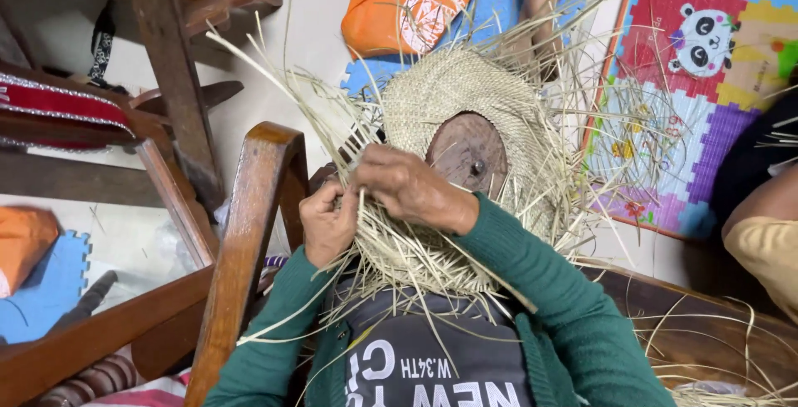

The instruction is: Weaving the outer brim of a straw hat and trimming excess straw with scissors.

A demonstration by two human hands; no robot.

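Observation:
A half-woven straw hat [465,95] rests over a round dark wooden block [468,153] in front of my chest, with many loose pale straw strands sticking out all round. My left hand [327,224] pinches several strands at the hat's near left edge. My right hand [407,187] lies across the weave just right of it, fingers closed on strands at the same spot. Both arms wear green knitted sleeves.
A wooden chair arm [249,232] rises right beside my left hand. More wooden furniture [170,58] stands at the left. An orange bag [407,4] lies on the floor beyond. A colourful foam play mat [706,83] is at right, with another person's arm [761,232].

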